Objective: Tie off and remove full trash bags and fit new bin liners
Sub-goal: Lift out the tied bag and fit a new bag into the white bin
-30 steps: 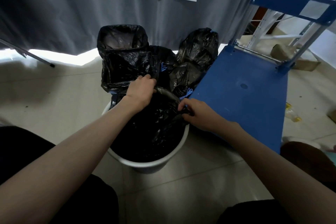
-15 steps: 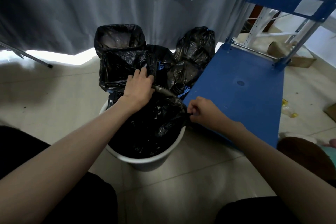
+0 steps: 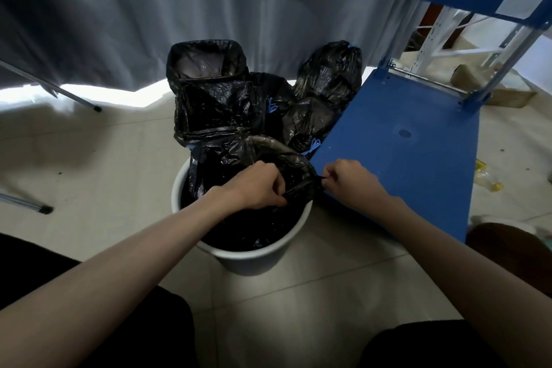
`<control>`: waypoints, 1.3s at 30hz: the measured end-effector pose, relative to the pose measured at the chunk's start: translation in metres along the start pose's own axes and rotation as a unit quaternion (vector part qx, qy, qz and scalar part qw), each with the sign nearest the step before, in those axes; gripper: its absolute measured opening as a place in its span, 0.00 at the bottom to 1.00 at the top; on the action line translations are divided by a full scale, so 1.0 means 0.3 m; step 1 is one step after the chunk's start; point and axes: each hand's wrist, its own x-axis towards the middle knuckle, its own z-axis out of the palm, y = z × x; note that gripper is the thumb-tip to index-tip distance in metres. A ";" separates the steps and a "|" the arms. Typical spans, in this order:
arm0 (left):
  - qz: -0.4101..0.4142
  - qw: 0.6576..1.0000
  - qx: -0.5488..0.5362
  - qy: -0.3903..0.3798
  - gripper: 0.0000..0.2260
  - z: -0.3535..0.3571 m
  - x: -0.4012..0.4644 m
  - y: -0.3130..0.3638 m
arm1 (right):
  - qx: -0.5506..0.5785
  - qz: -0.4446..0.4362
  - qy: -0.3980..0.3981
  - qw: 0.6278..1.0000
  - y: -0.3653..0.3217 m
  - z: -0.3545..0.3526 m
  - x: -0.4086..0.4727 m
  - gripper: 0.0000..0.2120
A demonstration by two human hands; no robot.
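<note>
Inside the white bin [image 3: 254, 257], a black liner [image 3: 263, 155] sat gathered, its bunched rim pinched by the left hand [image 3: 257, 185] and right hand [image 3: 346, 181]. Thin plastic might have torn under hard pulling. Tied bags [image 3: 325, 84] stood behind.

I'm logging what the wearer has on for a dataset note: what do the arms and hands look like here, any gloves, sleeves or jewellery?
Both forearms are bare to the frame edge: no sleeves show. The left hand and right hand wear no gloves; no watch, ring or bracelet is visible.
</note>
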 end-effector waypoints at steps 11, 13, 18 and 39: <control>0.086 0.990 -0.075 0.082 0.08 -0.009 -0.073 0.051 | -0.013 -0.162 0.004 0.987 -0.114 -0.033 -0.078 0.09; 0.093 0.989 -0.081 0.078 0.10 -0.017 -0.090 0.052 | 0.010 -0.143 0.022 0.989 -0.093 -0.025 -0.087 0.10; 0.091 0.994 -0.043 0.041 0.12 -0.035 -0.143 0.041 | 0.032 -0.127 0.020 0.991 -0.069 -0.023 -0.110 0.15; 0.124 0.989 -0.047 0.067 0.12 -0.097 -0.249 -0.048 | 0.043 -0.209 -0.033 0.976 -0.108 -0.008 -0.167 0.18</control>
